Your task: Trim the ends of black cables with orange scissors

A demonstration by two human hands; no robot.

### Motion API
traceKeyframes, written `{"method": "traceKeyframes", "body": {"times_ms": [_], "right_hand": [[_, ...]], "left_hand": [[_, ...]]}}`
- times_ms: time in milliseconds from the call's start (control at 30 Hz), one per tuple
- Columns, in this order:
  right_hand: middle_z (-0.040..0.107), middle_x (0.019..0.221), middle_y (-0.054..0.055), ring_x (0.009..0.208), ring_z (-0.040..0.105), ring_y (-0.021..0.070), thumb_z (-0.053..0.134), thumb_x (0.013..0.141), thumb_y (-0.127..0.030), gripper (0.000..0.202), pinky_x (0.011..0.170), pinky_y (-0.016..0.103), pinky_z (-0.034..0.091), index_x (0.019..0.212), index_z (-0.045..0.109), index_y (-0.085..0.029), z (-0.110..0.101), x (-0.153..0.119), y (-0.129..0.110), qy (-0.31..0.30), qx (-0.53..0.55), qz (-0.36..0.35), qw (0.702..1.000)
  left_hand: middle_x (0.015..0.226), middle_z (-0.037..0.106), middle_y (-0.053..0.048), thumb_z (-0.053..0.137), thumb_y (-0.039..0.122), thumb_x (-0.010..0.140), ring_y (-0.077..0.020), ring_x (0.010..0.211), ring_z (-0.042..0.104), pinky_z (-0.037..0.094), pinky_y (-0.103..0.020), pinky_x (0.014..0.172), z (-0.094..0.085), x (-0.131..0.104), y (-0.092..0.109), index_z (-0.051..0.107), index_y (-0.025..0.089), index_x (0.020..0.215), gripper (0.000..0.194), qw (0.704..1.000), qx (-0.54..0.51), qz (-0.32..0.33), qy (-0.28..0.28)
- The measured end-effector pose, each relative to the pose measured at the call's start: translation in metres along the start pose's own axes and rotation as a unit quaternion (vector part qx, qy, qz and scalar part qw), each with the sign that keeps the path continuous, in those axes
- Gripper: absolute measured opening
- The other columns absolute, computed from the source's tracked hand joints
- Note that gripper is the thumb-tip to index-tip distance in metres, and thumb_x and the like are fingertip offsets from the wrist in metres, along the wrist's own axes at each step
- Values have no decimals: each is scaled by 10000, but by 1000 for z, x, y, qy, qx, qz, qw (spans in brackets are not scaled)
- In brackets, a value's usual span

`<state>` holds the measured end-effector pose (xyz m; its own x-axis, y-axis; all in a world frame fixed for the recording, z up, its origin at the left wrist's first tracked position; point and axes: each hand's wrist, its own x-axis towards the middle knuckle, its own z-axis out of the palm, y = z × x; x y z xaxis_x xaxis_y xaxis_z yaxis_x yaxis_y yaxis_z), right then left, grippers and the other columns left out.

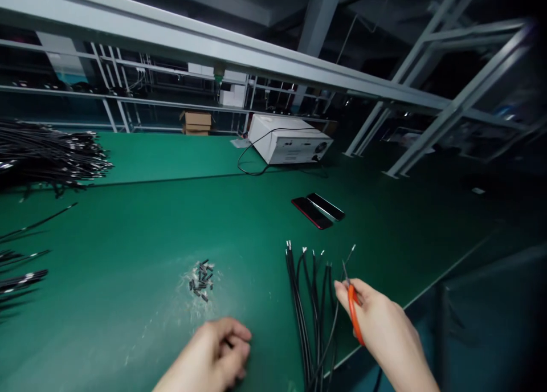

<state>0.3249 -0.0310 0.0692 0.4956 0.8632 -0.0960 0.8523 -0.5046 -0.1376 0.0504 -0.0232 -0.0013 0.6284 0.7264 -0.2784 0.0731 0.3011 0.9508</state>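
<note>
Orange-handled scissors (pixel 354 315) are in my right hand (pixel 380 318), their blades pointing up and away. Black cables (pixel 316 306) with bare, light tips lie beside that hand, and one thin cable passes right by the blades. My left hand (pixel 220 352) hovers low over the green table (pixel 149 232), its fingers curled; a small dark spot shows between them, too small to name. Just beyond it lies a little pile of short black tube pieces (pixel 201 281) with fine pale scraps around it.
Two phones (pixel 318 209) lie side by side past the cables. A white box-shaped device (pixel 290 144) with a black cord stands farther back. A large bundle of black cables (pixel 51 155) fills the far left, with more cable ends (pixel 23 281) nearer. A metal beam (pixel 256 56) crosses above.
</note>
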Motion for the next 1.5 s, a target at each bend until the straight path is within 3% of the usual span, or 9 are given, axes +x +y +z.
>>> {"method": "traceKeyframes", "body": {"times_ms": [100,267,567,667,833,1033,1167,1300,1500], "right_hand": [[548,742,29,725,501,219,211,809,-584,428,594,289,320,816,455,-233,12,2,7,-54,-1,37,998],[557,716,59,710,528,263,197,782,-663,513,567,308,309,933,447,-242,30,-9,-12,34,0,-7,999],[541,1013,-25,908,524,178,357,783,-531,378,734,273,371,1023,445,-253,58,-10,-20,-52,119,-63,990],[557,975,-9,905,526,212,295,811,-511,367,733,312,364,1047,434,-266,58,-11,-20,-49,60,-62,995],[564,814,32,829,536,260,268,814,-493,320,645,337,347,1022,390,-283,50,-8,-23,-81,-9,-73,994],[513,643,51,638,488,246,282,801,-542,357,538,325,314,981,431,-273,19,-12,-75,32,-9,-143,989],[494,793,16,721,503,112,465,781,-471,312,627,203,413,850,389,-177,15,-22,-145,-157,409,-296,849],[528,812,28,522,470,75,628,667,-314,380,469,191,384,869,364,-130,33,-23,-192,-368,499,-270,737],[502,691,6,475,408,45,636,666,-239,397,436,160,335,939,377,-111,49,-17,-198,-416,549,-208,694]], "left_hand": [[684,482,-86,463,211,818,-124,531,473,255,-123,438,40,21,2,567,49,808,193,989,148,-3,-12],[704,488,-109,517,182,823,-203,677,489,237,-171,506,82,65,10,578,65,746,152,937,290,41,190],[598,481,-65,408,95,711,-137,510,475,290,-121,402,80,69,5,458,48,722,70,986,12,-31,162],[800,506,-125,450,261,643,-193,691,524,370,-115,474,66,50,7,315,72,844,307,957,-263,0,126],[1008,440,-174,770,525,618,-217,879,486,471,-185,687,3,6,22,358,27,1104,809,936,-288,23,202],[981,441,-147,793,446,672,-238,885,478,487,-207,678,-42,-7,16,407,29,1135,732,927,-308,60,207],[891,459,-148,797,425,678,-176,764,506,480,-156,593,-42,-5,6,402,11,991,652,924,-336,57,172],[869,463,-160,795,474,655,-162,725,509,465,-129,555,-39,-7,3,409,-1,931,671,930,-329,55,153],[902,467,-179,787,458,664,-191,765,512,466,-137,582,-36,-8,12,437,-15,950,655,926,-312,73,198]]}}
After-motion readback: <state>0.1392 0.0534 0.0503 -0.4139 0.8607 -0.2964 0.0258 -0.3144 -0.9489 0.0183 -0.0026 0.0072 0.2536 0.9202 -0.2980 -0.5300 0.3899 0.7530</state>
